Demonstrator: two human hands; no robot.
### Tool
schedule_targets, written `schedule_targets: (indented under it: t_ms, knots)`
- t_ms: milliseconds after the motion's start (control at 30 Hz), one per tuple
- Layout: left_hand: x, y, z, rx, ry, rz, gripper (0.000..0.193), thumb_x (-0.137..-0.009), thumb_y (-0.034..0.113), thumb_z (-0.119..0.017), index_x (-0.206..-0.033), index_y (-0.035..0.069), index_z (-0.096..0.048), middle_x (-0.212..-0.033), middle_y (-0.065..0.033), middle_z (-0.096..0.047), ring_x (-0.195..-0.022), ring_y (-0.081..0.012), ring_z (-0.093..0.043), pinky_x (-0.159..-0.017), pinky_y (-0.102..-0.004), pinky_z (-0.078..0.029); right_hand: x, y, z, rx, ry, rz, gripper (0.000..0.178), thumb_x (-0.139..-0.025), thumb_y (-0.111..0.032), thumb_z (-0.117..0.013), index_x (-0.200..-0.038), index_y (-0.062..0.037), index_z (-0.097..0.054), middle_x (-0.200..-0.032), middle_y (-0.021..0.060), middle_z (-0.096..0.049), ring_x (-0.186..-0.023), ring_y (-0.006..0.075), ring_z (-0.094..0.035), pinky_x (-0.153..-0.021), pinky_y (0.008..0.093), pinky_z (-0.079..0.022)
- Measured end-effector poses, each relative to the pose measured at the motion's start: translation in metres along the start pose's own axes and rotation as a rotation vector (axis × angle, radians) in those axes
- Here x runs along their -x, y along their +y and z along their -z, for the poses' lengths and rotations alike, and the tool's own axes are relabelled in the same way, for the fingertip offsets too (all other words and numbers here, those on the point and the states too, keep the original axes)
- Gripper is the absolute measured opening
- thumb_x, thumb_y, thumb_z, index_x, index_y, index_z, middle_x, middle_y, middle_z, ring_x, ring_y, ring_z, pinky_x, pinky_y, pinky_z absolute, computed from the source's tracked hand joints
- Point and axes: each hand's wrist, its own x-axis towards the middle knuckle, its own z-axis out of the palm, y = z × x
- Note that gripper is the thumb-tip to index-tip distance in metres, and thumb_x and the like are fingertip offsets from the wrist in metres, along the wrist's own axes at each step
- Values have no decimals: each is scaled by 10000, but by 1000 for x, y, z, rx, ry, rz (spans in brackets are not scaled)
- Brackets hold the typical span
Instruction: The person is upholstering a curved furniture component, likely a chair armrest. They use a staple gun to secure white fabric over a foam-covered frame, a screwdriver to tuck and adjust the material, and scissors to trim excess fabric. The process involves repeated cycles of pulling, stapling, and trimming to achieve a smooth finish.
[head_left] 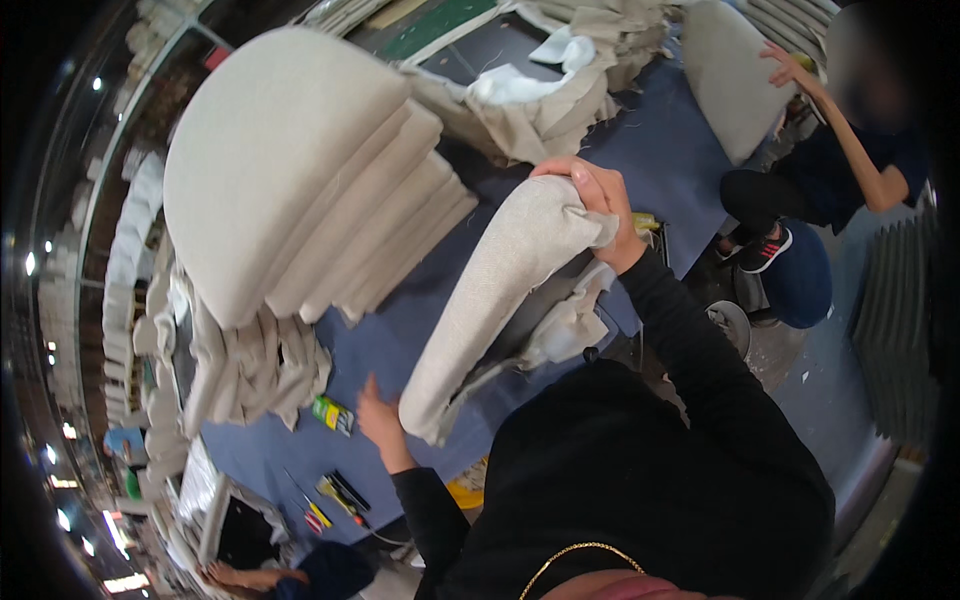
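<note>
I am watching from the head camera as the right hand (600, 205) is clamping its fingers (585, 185) over the top edge of a beige upholstered cushion panel (500, 300); the panel is standing tilted on the blue desk (660, 150), running from about one o'clock down to seven o'clock of the picture's middle; loose fabric flaps (570, 320) are hanging from its underside. The left hand (378, 420) is resting at the panel's lower end, fingers spread apart and pressing beside it rather than gripping, so far as I can tell. At ten o'clock a stack of finished cushions (300, 170) is lying on the desk; small tools (335, 495) are lying near the left forearm at seven o'clock; at two o'clock another person's hand (790, 65) is touching a separate cushion (725, 75).

I am judging that the cover is being pulled taut over the panel; the next move is calling for a firm hold at the top while the lower end is steadied, keeping the loose fabric from bunching.
</note>
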Motion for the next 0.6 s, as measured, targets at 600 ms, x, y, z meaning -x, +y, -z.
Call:
schedule_targets:
  t_ms: [600]
  knots:
    - [-75,229,138,948,399,-412,762,-667,128,-892,-1397,62,-683,-1399,-164,-696,-1265,-342,-672,-1081,-444,-517,-1,-31,-114,419,2,246,420,-840,-297,-896,-1164,-69,-757,-1074,131,-785,-980,334,-749,-856,404,-573]
